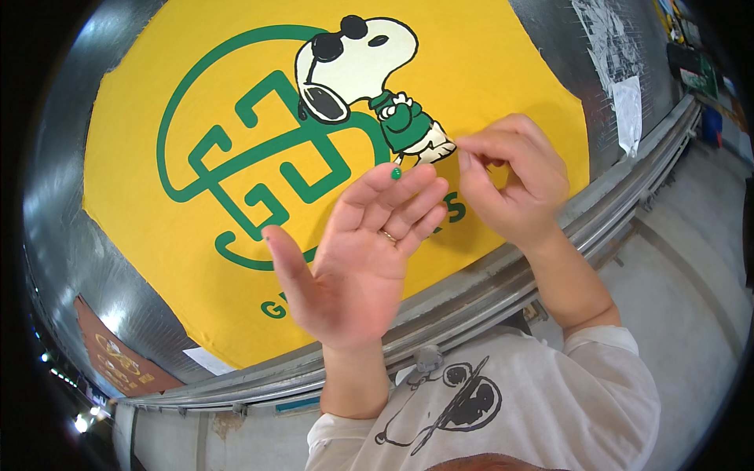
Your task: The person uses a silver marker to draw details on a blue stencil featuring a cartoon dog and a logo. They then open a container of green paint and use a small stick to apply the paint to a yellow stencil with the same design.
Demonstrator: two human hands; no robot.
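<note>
A yellow fabric piece (126, 165) lies spread flat, printed with a green line emblem (314, 188) and a cartoon dog (369, 63) in dark glasses and a green top. Over its lower part my left hand (361, 251) is turned palm up, open, fingers stretched and thumb apart. A small blob of green paint or ink (396, 173) sits on a fingertip of that hand. To its right, my right hand (514, 177) is closed in a pinch beside the printed dog's feet. Whatever the pinch may hold is too small to make out. Both hands cover some of the print.
The fabric rests on a dark metal table (561, 55) with a metal rail (605, 212) along its near edge. A brown printed piece (129, 361) lies at the lower left. White residue and a pale strip (627, 114) mark the right side. Concrete floor (675, 314) shows beyond the rail.
</note>
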